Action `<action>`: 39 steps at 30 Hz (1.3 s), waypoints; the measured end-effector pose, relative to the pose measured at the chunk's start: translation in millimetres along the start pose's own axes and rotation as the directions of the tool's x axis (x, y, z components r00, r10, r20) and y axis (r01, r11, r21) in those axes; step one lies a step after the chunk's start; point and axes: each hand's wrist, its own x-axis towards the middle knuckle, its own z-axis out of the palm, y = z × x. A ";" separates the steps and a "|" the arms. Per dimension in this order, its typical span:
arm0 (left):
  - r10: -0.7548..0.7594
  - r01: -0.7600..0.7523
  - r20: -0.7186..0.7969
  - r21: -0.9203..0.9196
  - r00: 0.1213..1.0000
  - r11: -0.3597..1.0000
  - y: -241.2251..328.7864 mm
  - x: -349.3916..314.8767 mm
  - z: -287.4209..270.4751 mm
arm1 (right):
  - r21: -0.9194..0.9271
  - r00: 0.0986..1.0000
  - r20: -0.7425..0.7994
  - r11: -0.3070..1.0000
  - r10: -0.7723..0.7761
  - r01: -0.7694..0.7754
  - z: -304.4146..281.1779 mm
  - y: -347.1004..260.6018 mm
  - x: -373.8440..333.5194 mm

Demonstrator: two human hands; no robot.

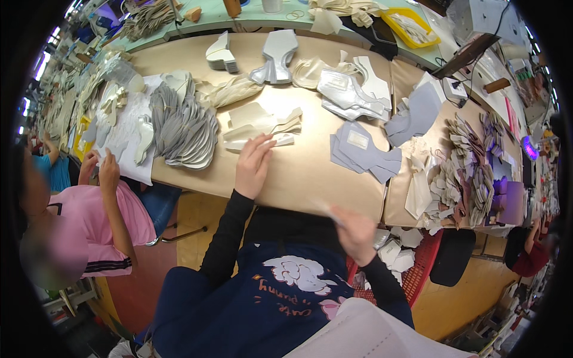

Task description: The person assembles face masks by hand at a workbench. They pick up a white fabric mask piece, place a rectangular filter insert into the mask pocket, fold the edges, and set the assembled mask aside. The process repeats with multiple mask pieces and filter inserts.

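My left hand (253, 167) lies over the table with its fingers stretched out. Its fingertips touch the near edge of some thin cream sheet pieces (253, 128), which are loosely layered. My right hand (356, 234) is at the table's front edge, blurred, with its fingers bent together. A pale, smeared sliver (325, 209) sticks out from its fingertips; I cannot make out its kind. To the right of the cream pieces, flat grey cut pieces (364, 149) are spread in a stack with a pale label patch on top.
Bundled grey cut pieces (182, 125) are heaped at left. White stacks (277, 56) stand along the back, glossy white pieces (349, 92) at back right. Brown-grey bundles (474, 167) lie far right. A red crate (418, 262) holds scraps beside me. A co-worker in pink (95, 221) sits at left.
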 end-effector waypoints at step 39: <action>0.004 0.042 -0.300 0.146 0.954 0.988 -15.3 1.2 -3.0 | -0.052 0.998 0.048 0.998 0.045 -0.042 34.1 6.2 7.1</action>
